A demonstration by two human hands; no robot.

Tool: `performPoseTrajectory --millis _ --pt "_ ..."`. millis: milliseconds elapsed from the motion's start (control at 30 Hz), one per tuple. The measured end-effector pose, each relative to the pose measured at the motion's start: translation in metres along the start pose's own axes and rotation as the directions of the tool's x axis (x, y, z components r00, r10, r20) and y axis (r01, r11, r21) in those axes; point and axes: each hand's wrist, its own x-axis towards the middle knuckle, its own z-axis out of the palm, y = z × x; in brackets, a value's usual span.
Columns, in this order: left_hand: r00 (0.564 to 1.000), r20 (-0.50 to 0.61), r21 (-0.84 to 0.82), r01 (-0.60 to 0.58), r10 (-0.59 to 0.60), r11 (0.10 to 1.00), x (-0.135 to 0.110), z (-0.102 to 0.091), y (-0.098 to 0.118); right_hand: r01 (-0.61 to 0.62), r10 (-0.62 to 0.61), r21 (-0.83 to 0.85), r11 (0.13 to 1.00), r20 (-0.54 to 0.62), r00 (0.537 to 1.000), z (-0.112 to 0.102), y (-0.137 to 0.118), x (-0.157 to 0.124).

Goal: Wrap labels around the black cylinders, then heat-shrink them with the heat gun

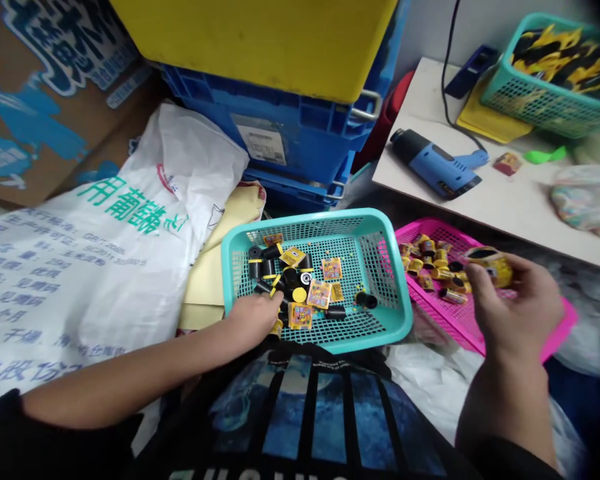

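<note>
In a turquoise basket (pixel 403 280) lie small black canisters (pixel 269 268), some with yellow bands, and square yellow-orange packets (pixel 319 293). My left hand (pixel 257 312) reaches over its near left edge, fingers closed at a tilted black canister with a yellow band (pixel 265 288); the fingertips are partly hidden among the pieces. Off to the right, my right hand (pixel 523 307) grips a yellow-wrapped canister with a black end (pixel 500 270), slightly blurred. Below it, a pink basket (pixel 443 327) contains several similar yellow-wrapped canisters (pixel 427 248).
A white printed sack (pixel 80 267) spreads on the left beside a cardboard box (pixel 40 87). Blue crates (pixel 290 127) with a yellow lid (pixel 260 40) stand ahead. The white table (pixel 410 167) bears a blue heat gun (pixel 435 163), its cord, and a green basket (pixel 545 100) of yellow-black pieces.
</note>
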Motion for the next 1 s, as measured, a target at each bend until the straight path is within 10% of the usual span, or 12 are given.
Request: performPoseTrajectory --millis 200,333,467,600,733,833,933,1000 --pt "0.995 -0.049 -0.345 -0.100 0.089 0.933 -0.008 -0.077 -0.004 0.139 -0.151 0.114 0.984 0.112 0.982 0.025 -0.001 -0.028" --pt "0.935 -0.274 -0.502 -0.338 0.225 0.796 0.021 -0.136 0.055 0.216 -0.268 0.239 0.947 0.215 0.939 0.039 -0.038 -0.069" --pt "0.742 -0.483 -0.407 -0.660 0.465 0.632 0.052 -0.170 0.139 0.230 -0.270 0.267 0.936 0.125 0.955 0.039 -0.054 -0.094" --pt "0.711 -0.452 -0.258 -0.683 0.539 0.684 0.053 -0.183 0.147 0.267 -0.364 0.375 0.888 0.219 0.905 0.039 -0.058 -0.096" --pt "0.888 -0.127 -0.176 -0.459 0.442 0.871 0.027 -0.133 0.076 0.405 -0.611 0.490 0.772 0.400 0.683 0.060 -0.083 -0.093" --pt "0.905 0.168 -0.117 -0.376 0.391 0.919 -0.001 -0.057 0.024 0.569 -0.770 0.521 0.637 0.470 0.432 0.082 -0.117 -0.094" --pt "0.944 0.096 -0.089 -0.307 0.315 0.947 -0.023 0.005 0.000 0.680 -0.850 0.564 0.469 0.498 0.173 0.099 -0.137 -0.095" --pt "0.970 -0.003 -0.102 -0.243 0.244 0.965 -0.030 0.024 -0.001 0.706 -0.838 0.550 0.445 0.534 0.112 0.102 -0.133 -0.091"
